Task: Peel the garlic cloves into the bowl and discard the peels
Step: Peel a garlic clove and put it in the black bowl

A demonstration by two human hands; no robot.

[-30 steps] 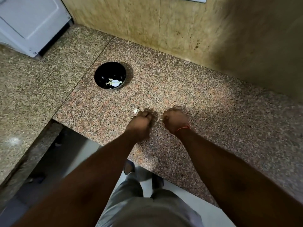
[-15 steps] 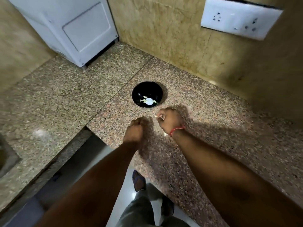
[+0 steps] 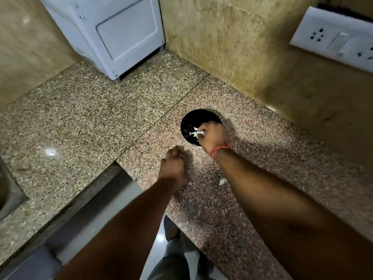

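I had my right hand [image 3: 214, 136] over the near right rim of the black bowl [image 3: 186, 124], its fingers curled around a pale clove [image 3: 201, 134] pinched at the fingertips, just above the bowl's inside. A few more pale cloves [image 3: 193, 131] lay in the bottom of the bowl, right beside the one I gripped. A red thread [image 3: 219, 149] circled that wrist. My left hand [image 3: 174, 165] sat on the counter [image 3: 90, 118] near the bowl, a little nearer to me and to its left, knuckles up and fingers curled under; I could not tell whether it held anything. One small pale peel [image 3: 222, 181] lay on the granite between my forearms, apart from both hands. The bowl stood close to the tiled wall [image 3: 232, 47]. A white appliance [image 3: 113, 35] filled the far corner, and a white socket plate [image 3: 333, 37] hung on the wall to the right.
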